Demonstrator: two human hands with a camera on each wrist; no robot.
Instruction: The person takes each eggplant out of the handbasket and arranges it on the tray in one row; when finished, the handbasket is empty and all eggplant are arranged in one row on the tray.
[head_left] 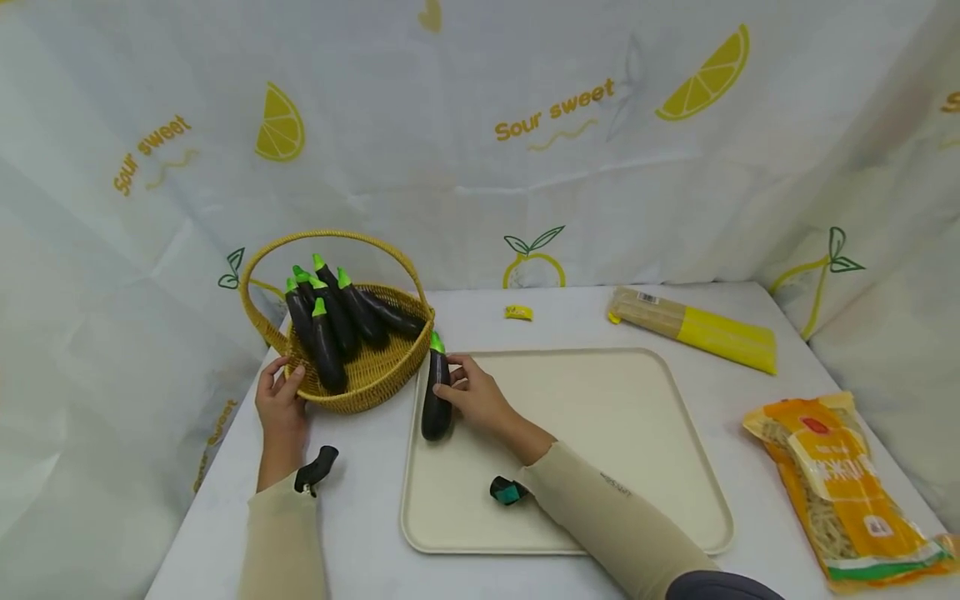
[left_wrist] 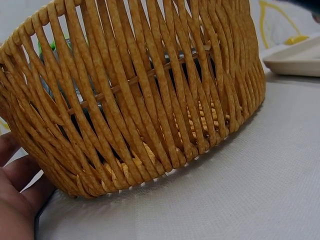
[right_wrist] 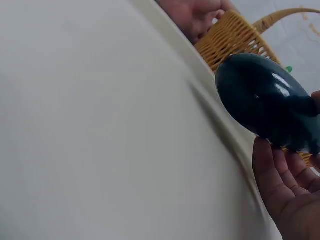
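My right hand (head_left: 480, 400) pinches a dark eggplant (head_left: 435, 404) with a green stem end, thumb on one side and fingers on the other. It is held over the left edge of the beige tray (head_left: 570, 517); in the right wrist view the eggplant (right_wrist: 265, 97) looks glossy. My left hand (head_left: 281, 404) holds the near left side of a woven basket (head_left: 382, 390) with a tall arched handle. Several more eggplants (head_left: 327, 350) lie in the basket, stems toward the back. In the left wrist view, the fingers (left_wrist: 22, 172) rest against the basket's wall (left_wrist: 150, 100).
A small yellow packet (head_left: 518, 312) lies behind the tray. At the back right is a long yellow-and-tan package (head_left: 693, 329). An orange bag of noodle-like pieces (head_left: 847, 492) lies on the right. A white patterned curtain (head_left: 465, 167) stands behind the white table (head_left: 360, 500).
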